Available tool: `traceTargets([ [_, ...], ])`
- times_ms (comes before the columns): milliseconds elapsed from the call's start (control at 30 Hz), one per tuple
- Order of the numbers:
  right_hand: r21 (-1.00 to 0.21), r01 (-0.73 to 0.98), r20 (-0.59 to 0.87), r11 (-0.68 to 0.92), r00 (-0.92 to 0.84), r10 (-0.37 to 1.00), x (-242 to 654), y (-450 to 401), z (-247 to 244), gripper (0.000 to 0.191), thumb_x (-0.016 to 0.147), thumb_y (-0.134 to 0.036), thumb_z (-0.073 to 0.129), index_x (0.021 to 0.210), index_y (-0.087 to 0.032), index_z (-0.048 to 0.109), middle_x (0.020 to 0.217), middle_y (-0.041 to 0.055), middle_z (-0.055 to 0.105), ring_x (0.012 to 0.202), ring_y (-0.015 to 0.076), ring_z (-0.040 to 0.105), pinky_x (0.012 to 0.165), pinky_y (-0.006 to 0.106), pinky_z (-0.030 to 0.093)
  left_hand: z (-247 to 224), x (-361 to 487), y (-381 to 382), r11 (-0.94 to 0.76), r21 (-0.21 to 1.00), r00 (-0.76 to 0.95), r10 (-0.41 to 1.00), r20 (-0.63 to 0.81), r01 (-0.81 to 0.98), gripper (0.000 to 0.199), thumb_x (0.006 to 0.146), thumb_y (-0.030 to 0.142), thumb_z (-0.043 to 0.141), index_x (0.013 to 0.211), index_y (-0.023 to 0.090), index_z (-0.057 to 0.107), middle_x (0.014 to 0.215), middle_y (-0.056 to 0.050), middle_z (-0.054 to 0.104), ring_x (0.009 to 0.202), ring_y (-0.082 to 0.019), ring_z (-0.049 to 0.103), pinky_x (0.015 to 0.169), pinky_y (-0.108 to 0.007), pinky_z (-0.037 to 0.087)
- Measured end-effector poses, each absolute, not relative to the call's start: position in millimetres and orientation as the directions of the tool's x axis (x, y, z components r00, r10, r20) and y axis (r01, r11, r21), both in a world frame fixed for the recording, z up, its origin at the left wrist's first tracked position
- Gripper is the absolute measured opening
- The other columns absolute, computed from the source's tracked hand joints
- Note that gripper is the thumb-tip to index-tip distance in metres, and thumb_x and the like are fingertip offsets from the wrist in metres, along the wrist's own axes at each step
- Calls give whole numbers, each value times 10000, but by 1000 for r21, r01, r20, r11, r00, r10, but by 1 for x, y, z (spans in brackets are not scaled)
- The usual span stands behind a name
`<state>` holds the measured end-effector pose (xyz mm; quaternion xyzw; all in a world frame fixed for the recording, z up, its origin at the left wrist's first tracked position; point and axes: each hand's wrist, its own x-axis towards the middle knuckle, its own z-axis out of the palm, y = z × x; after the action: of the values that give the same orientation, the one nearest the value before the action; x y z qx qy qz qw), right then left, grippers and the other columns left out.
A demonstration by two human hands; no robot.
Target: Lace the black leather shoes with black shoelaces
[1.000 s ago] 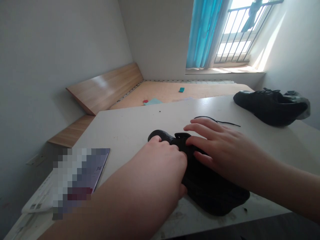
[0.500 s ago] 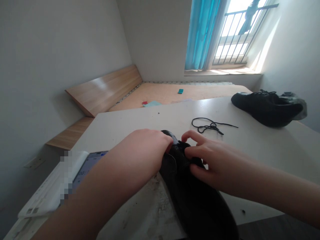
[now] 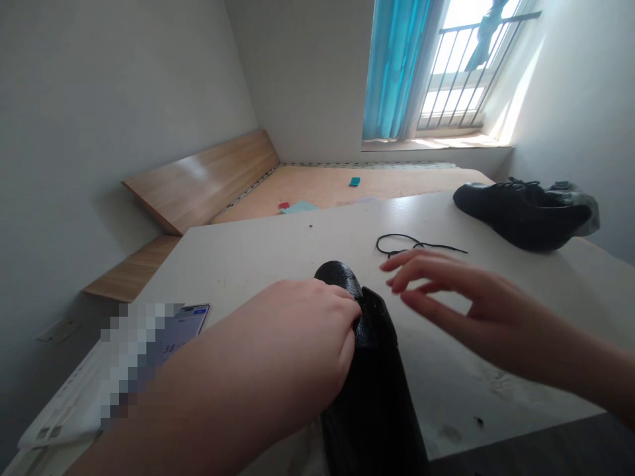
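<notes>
A black shoe (image 3: 372, 403) lies at the front of the white table, its toe pointing away from me. My left hand (image 3: 317, 317) grips it near the front, fingers curled over the upper by the tongue and lacing flaps; the fingertips are partly hidden. Off to the right of the shoe, my right hand (image 3: 446, 291) hovers over the table with its fingers apart and nothing in them. A loose black shoelace (image 3: 397, 237) lies on the table just beyond the right fingertips, which cover part of it.
A second black shoe (image 3: 520, 215), laced, with greyish stuffing at its opening, stands at the table's (image 3: 258, 254) far right. To the left, a phone (image 3: 198, 320) rests against a white object (image 3: 64, 403). Behind the table is a bed (image 3: 317, 182) with small items.
My right hand has come off the shoe and moved right, towards the shoelace. My left hand has shifted slightly right and stays on the shoe, which is turned a little more upright in view.
</notes>
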<state>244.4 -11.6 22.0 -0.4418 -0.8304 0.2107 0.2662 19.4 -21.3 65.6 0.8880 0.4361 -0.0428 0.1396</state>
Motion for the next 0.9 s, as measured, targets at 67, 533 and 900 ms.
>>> traceTargets([
  [67, -476, 772, 239, 421, -347, 907, 267, 16, 15, 322, 945, -478, 446, 1112, -258, 610, 1283, 74, 613, 1153, 245, 602, 927, 373, 536, 65, 22, -21, -563, 192, 595, 769, -233, 804, 368, 916, 224, 388, 987, 260, 747, 1136, -34, 727, 971, -233, 685, 835, -348, 518],
  [533, -446, 872, 80, 203, -187, 979, 272, 94, -47, 210, 924, -329, 391, 903, -181, 539, 952, 137, 629, 987, 291, 573, 868, 472, 454, 71, 16, -9, -544, 238, 592, 768, -244, 805, 417, 933, 237, 365, 1172, 341, 690, 1187, 22, 708, 1025, -204, 671, 881, -322, 503],
  [900, -946, 203, 134, 252, -462, 877, 191, 70, 21, 150, 891, -294, 626, 804, -172, 613, 633, -35, 478, 568, 91, 450, 504, 204, 361, 64, 14, 32, -285, 121, 281, 959, 48, 951, 367, 930, 354, 386, 1048, 224, 708, 998, -83, 739, 901, -293, 674, 726, -364, 457],
])
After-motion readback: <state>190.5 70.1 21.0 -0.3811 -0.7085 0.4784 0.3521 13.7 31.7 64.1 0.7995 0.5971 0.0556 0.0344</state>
